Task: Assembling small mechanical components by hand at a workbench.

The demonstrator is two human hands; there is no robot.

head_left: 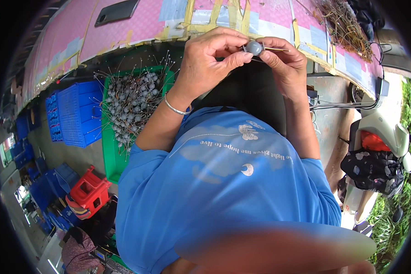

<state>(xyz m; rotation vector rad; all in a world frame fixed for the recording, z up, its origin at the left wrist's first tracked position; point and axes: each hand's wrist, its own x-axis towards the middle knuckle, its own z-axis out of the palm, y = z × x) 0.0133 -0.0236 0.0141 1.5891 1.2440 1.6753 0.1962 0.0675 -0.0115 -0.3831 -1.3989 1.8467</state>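
Observation:
A small grey ball-shaped part with thin metal leads (pixel 253 48) is held up between both my hands at the near edge of the pink-covered table (pixel 146 27). My left hand (pixel 208 59) pinches its left side between thumb and fingertips. From the other side, the thumb and fingers of my right hand (pixel 287 64) close on it, and a thin lead runs along those fingers. To the left of my left forearm, a green bin (pixel 110 157) holds a heap of similar grey parts (pixel 130 100), their leads sticking out in all directions.
A dark phone (pixel 116 12) lies on the table at the far left, and a tangle of brownish wires (pixel 347 29) at the far right. Blue crates (pixel 82 114) and a red plastic stool (pixel 89 192) stand left. Cables (pixel 342 106) hang right, near a parked scooter (pixel 392 134).

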